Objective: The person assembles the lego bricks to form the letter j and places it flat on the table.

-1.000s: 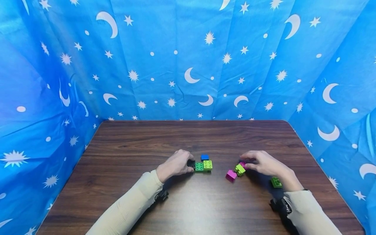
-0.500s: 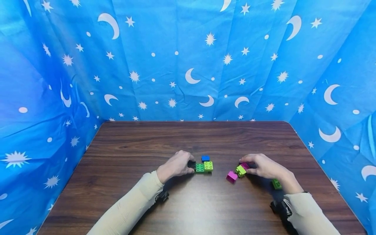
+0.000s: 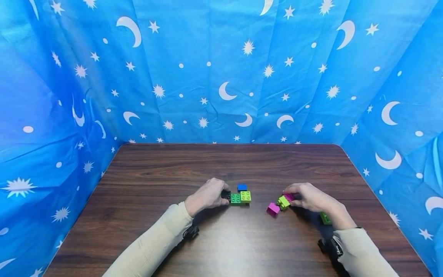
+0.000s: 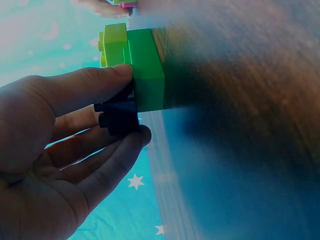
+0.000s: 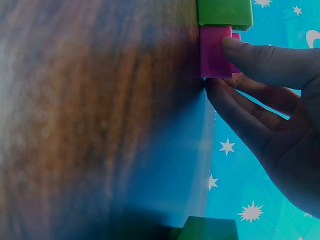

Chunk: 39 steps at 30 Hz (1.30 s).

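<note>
My left hand [image 3: 207,195] pinches a black toy brick [image 4: 120,117] between thumb and fingers. That brick joins a green brick [image 3: 235,198], which bears a lime brick [image 3: 245,196] at its other end. Just behind them lies a small blue brick [image 3: 242,187]. On the right, my right hand [image 3: 309,197] grips a magenta brick [image 5: 215,51] with thumb and fingertips. A yellow-green brick [image 3: 283,202] adjoins it; whether the two are joined I cannot tell. A second magenta brick [image 3: 273,209] lies at the near left end of this group, tilted.
Another green brick [image 3: 325,218] sits under my right wrist, partly hidden by it. Both forearms rest over the brown wooden table [image 3: 221,238]. A blue cloth [image 3: 194,77] with moons and stars hangs around the table's back and sides.
My right hand has come slightly nearer and lower around the magenta brick. The left hand keeps its hold on the black brick. The head view has shifted a little.
</note>
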Motion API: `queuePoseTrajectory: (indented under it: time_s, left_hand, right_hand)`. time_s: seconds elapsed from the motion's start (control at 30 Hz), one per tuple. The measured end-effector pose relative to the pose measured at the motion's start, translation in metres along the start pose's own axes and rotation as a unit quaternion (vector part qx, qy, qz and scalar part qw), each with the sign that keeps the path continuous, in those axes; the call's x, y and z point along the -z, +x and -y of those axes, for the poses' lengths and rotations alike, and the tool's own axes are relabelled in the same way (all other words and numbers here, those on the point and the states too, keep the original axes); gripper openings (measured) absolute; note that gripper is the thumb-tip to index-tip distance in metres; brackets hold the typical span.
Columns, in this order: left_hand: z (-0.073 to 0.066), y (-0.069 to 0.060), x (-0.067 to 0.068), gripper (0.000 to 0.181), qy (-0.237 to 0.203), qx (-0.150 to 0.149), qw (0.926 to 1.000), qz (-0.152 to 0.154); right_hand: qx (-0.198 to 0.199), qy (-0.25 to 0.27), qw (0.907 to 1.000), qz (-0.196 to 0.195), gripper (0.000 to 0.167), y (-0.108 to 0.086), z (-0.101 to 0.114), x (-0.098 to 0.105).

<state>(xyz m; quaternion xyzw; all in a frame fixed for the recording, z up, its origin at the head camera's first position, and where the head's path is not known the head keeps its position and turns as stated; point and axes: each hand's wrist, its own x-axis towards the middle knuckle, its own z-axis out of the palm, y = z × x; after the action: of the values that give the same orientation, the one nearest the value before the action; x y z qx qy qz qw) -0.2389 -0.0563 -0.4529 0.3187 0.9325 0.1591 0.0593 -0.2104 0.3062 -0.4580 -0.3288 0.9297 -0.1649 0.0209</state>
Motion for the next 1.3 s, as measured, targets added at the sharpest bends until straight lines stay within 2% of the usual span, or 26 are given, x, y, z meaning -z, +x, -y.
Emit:
queuePoseTrajectory:
  time_s: [0.43,0.7,0.93,1.3]
  left_hand:
    - [0.000,0.000,0.000,0.036,-0.009,0.010,0.9999,0.002]
    - [0.001,0.000,0.000,0.035,-0.007,0.007,0.9999,0.001]
    - [0.003,0.001,0.000,0.031,0.005,-0.007,0.9999,-0.007]
    - [0.002,0.001,-0.001,0.034,0.008,-0.006,0.9999,-0.008]
  right_hand:
    - [-0.006,0.003,0.9999,0.013,0.027,0.002,0.001,0.004]
    - [-0.022,0.011,0.9997,0.007,0.026,0.002,0.000,0.005]
    - [-0.023,0.008,0.9997,-0.002,0.025,0.002,0.000,0.007]
    - [-0.035,0.021,0.9992,-0.001,0.024,0.001,0.004,0.013]
